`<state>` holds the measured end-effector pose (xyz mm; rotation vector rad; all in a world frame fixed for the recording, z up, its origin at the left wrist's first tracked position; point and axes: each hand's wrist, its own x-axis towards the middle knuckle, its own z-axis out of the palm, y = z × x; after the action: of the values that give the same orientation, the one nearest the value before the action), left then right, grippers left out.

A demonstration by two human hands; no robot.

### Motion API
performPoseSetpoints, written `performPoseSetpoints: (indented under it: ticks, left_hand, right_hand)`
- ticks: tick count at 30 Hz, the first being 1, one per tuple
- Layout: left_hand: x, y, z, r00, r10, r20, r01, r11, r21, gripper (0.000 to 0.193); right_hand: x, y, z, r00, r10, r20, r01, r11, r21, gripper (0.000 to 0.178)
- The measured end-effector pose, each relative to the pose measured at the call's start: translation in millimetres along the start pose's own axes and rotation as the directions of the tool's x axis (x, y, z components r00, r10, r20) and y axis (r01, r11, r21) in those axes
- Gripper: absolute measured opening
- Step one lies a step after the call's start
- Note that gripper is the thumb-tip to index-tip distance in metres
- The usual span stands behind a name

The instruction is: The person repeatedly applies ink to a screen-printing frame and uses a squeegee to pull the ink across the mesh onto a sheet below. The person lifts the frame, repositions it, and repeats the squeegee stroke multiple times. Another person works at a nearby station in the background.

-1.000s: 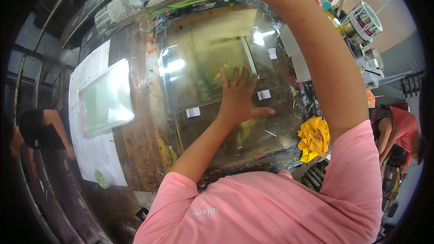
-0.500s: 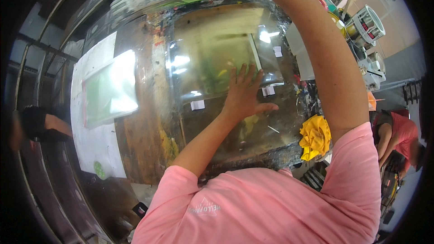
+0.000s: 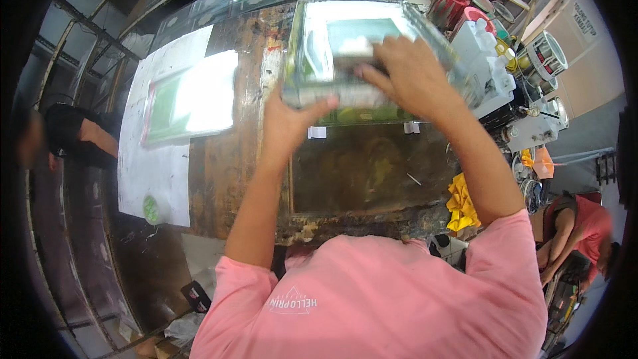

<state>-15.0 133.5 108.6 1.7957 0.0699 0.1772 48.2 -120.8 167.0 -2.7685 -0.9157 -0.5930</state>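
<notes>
A printing screen with a pale metal frame (image 3: 352, 95) lies lowered over the table's far half, its mesh greenish and shiny. My left hand (image 3: 291, 123) is closed on the frame's near left corner, thumb along the near edge. Above the mesh, my right hand (image 3: 413, 74) grips what looks like a squeegee (image 3: 350, 61), partly covered by the fingers and blurred by motion. Two small white tabs, a left one (image 3: 317, 132) and a right one (image 3: 412, 127), show just below the frame. Whatever lies under the screen is mostly hidden.
To the left, a clear glossy sheet with a green area (image 3: 166, 110) rests on white paper (image 3: 136, 179). A crumpled yellow cloth (image 3: 462, 203) is at the right edge. Tubs and a red container (image 3: 448, 1) stand far right. Racks line the left; other people are at both sides.
The screen has come down over the sheet. My left hand went from lying flat on the sheet to the frame's corner; my right hand came back from the far edge onto the screen.
</notes>
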Motion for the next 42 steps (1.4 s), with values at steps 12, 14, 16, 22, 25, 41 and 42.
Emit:
performPoseSetpoints:
  ticks: [12,14,16,22,25,41,42]
  left_hand:
    - [-36.4,-122.2,18.4,0.982,0.190,0.001,-0.123,0.633,0.764,0.118]
    - [-36.5,-122.4,16.9,0.985,0.171,0.022,-0.128,0.639,0.758,0.120]
    - [-36.7,-121.2,16.1,0.985,0.174,0.018,-0.127,0.641,0.757,0.118]
    - [-38.2,-117.1,16.3,0.978,0.209,-0.021,-0.124,0.654,0.747,0.117]
    - [-37.6,-119.7,16.6,0.962,0.274,0.000,-0.198,0.697,0.689,0.129]
    - [-40.7,-131.8,16.5,0.918,0.397,-0.017,-0.293,0.707,0.644,0.120]
    - [-40.4,-129.5,17.1,0.921,0.390,-0.024,-0.288,0.719,0.632,0.119]
  right_hand:
    - [-83.4,-18.4,97.9,0.959,0.068,0.277,-0.115,0.981,0.159,0.039]
    - [-68.0,0.0,118.1,0.980,0.042,0.196,-0.070,0.988,0.138,0.040]
    - [-32.7,27.6,146.2,0.993,0.059,0.106,-0.069,0.993,0.095,0.038]
    - [100.0,113.1,166.4,0.955,0.056,0.291,-0.075,0.996,0.053,0.053]
    - [143.4,142.9,160.1,0.902,0.025,0.430,-0.087,0.988,0.125,0.063]
    - [-55.3,-3.4,80.0,0.945,0.103,0.309,-0.131,0.989,0.073,0.040]
    - [-63.4,-12.7,68.3,0.926,0.110,0.361,-0.146,0.987,0.074,0.040]
